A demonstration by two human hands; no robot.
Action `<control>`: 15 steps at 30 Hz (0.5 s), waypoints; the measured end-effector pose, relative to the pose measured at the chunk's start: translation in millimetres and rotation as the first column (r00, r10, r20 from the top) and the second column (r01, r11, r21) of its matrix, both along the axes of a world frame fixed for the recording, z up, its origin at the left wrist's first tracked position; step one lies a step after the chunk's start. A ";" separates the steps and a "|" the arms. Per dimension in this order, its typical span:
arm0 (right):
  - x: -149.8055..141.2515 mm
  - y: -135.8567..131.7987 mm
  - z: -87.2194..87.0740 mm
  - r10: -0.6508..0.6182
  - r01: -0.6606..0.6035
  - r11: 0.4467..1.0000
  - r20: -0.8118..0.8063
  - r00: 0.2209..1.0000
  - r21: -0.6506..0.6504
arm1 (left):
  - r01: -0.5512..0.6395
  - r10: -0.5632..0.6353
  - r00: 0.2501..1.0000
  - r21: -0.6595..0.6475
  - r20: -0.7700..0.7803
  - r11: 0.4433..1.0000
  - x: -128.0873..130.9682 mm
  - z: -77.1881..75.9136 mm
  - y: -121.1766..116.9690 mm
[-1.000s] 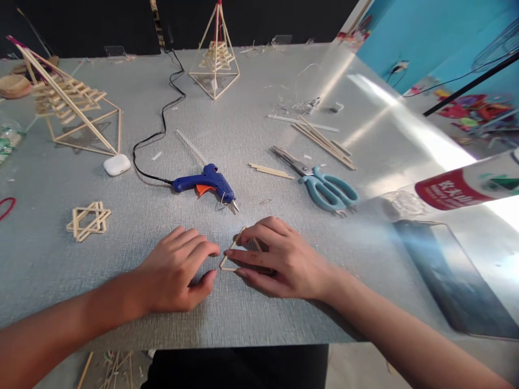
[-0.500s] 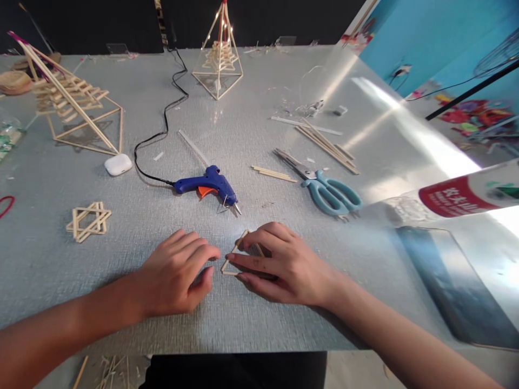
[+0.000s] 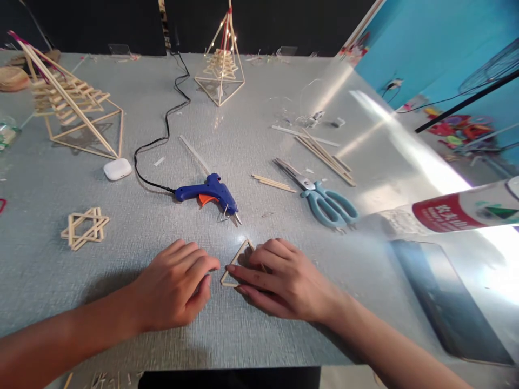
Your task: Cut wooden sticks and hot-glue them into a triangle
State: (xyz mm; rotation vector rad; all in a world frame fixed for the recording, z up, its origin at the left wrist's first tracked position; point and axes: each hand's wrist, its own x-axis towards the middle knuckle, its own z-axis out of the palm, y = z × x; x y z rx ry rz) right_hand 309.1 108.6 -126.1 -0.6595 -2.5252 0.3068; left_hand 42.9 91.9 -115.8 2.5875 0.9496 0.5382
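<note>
In the head view a small triangle of wooden sticks (image 3: 235, 258) lies flat on the grey table. My right hand (image 3: 284, 278) covers its right part, with the index finger on the left side and the thumb at the bottom stick. Just left of it, my left hand (image 3: 178, 283) rests with loosely curled fingers; a gap shows between thumb and index finger, and nothing is in it. Beyond both hands lies a blue glue gun (image 3: 211, 192) with an orange trigger, its nozzle pointing towards the triangle. A six-pointed stick star (image 3: 86, 228) sits farther left.
Light-blue scissors (image 3: 328, 205) and loose sticks (image 3: 324, 156) lie to the right. A bottle (image 3: 458, 212) and phone (image 3: 450, 302) are near the right edge. A white earbud case (image 3: 117, 169), a tilted stick frame (image 3: 77, 102) and a lit stick pyramid (image 3: 221, 70) stand farther back.
The whole scene sits slightly lower as the camera shifts. My right index and middle fingers have opened off the triangle's top, so more of its upper corner shows. My left hand barely moves.
</note>
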 end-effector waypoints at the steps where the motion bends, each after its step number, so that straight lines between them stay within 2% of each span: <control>1: -0.5 0.2 0.3 0.002 -0.002 1.000 0.001 1.000 -0.002 | 0.002 -0.002 1.000 0.004 0.003 1.000 0.0 -0.2 0.4; 15: -1.1 2.2 0.6 0.008 -0.007 0.999 0.020 1.000 -0.031 | 0.003 -0.004 1.000 0.032 0.023 0.999 -0.2 -1.7 2.6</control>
